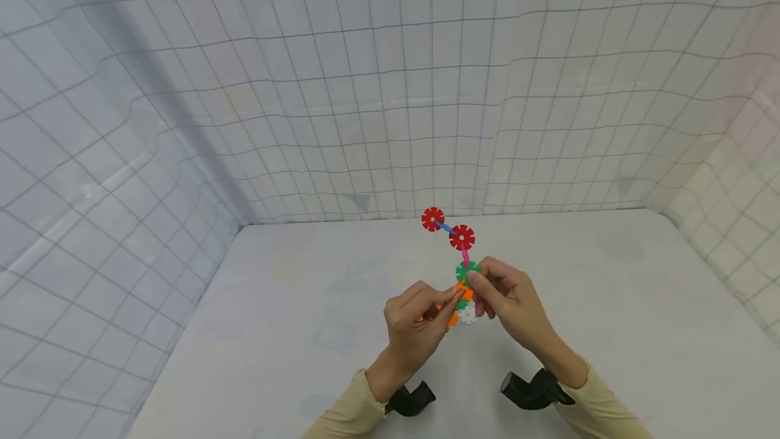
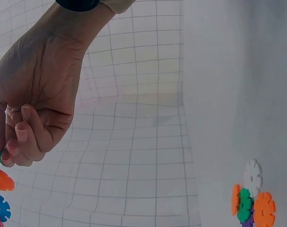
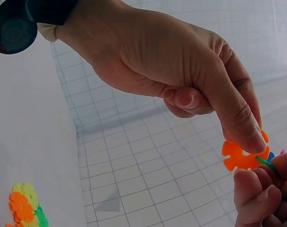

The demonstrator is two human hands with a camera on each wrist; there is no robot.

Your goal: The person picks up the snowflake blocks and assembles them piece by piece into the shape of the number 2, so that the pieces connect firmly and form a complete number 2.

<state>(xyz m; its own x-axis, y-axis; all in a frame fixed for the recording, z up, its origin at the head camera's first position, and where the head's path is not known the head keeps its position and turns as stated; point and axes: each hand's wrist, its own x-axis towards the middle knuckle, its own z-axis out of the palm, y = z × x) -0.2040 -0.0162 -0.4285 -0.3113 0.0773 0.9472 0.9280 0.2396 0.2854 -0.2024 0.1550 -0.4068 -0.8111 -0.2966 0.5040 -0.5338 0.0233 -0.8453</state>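
Note:
Between my two hands is a chain of slotted plastic snowflake discs, held above the white table (image 1: pixel 292 303). At its near end my left hand (image 1: pixel 417 324) pinches a green disc (image 3: pixel 266 164), seen edge-on in the right wrist view. My right hand (image 1: pixel 514 300) pinches an orange disc (image 3: pixel 238 155) that touches the green one. Farther along, the head view shows a pink disc (image 1: pixel 466 256) edge-on, a red disc (image 1: pixel 461 238), a blue disc (image 1: pixel 445 227) edge-on and another red disc (image 1: pixel 432 219) at the far end. Fingers partly hide where the green and orange discs meet.
Loose discs lie on the table below my hands, among them a white disc (image 2: pixel 253 176), an orange disc (image 2: pixel 265 209) and a yellow disc (image 3: pixel 27 191). Grid-patterned sheets (image 1: pixel 378 87) rise behind the table and at both sides.

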